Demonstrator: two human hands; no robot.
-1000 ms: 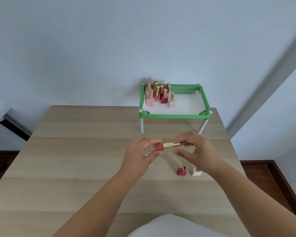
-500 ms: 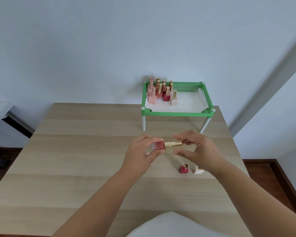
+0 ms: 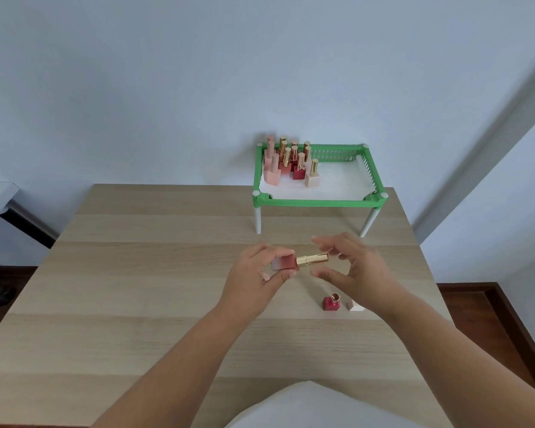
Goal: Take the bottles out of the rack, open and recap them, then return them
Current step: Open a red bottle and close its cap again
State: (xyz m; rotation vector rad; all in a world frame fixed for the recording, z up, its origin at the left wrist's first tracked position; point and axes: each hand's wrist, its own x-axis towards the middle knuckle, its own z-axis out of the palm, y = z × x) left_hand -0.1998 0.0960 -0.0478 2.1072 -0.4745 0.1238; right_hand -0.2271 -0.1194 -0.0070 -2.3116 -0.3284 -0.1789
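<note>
My left hand (image 3: 254, 279) grips a pink-to-red bottle (image 3: 283, 263) by its square body and holds it sideways above the table, its gold cap (image 3: 312, 260) pointing right. My right hand (image 3: 362, 270) sits at the cap's end with thumb and fingers spread apart; the thumb is below the cap and off it. The green rack (image 3: 315, 202) stands on white legs at the table's far right, with several gold- and pink-capped bottles (image 3: 291, 162) clustered in its back left corner. On the table below my right hand stand a red bottle (image 3: 331, 303) and a white bottle (image 3: 355, 307), the latter partly hidden by my wrist.
The wooden table (image 3: 136, 288) reaches to the wall behind the rack. The rack's right half shows a bare white liner (image 3: 340, 183). A white fabric bulge (image 3: 306, 406) sits at the near edge. Dark floor (image 3: 513, 304) lies to the right.
My right fingers were pinched on the gold cap; now they have spread apart and the thumb has dropped away. The bottle stays in my left hand. The view has shifted slightly.
</note>
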